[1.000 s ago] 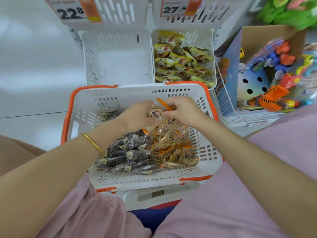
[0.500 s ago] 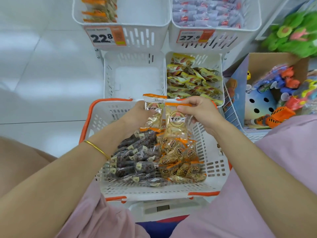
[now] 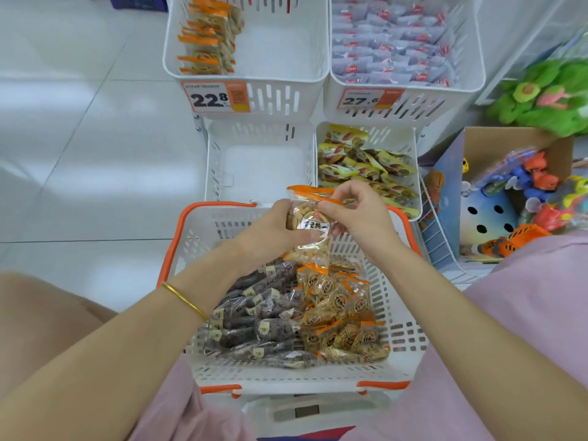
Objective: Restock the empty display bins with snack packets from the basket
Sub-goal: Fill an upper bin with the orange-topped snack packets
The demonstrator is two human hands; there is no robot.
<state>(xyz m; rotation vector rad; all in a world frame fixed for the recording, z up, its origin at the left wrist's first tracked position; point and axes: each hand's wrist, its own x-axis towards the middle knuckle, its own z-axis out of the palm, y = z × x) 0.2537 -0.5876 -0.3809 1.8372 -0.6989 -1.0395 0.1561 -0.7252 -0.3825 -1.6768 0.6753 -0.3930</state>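
A white basket [image 3: 203,246] with an orange rim sits on my lap. It holds several dark packets [image 3: 254,316] on the left and several orange-topped snack packets [image 3: 340,316] on the right. Both hands hold orange-topped packets [image 3: 307,229] upright above the basket's far edge. My left hand [image 3: 270,233] grips them from the left, and my right hand [image 3: 356,211] pinches the top right. Just beyond stands an empty white bin [image 3: 261,163]. The upper left bin [image 3: 280,49] holds a few of the same orange packets [image 3: 206,39] at its left side.
The lower right bin [image 3: 410,144] holds yellow packets, and the upper right bin [image 3: 471,43] is full of grey ones. Price labels read 22.8 [image 3: 214,97] and 27.6 [image 3: 369,98]. A cardboard box of toys [image 3: 509,198] and green plush [image 3: 547,97] stand to the right. White floor tiles lie left.
Both hands lifted orange-topped packets out of the basket's pile and brought them together into one upright stack. My view tilted upward, showing the upper bins.
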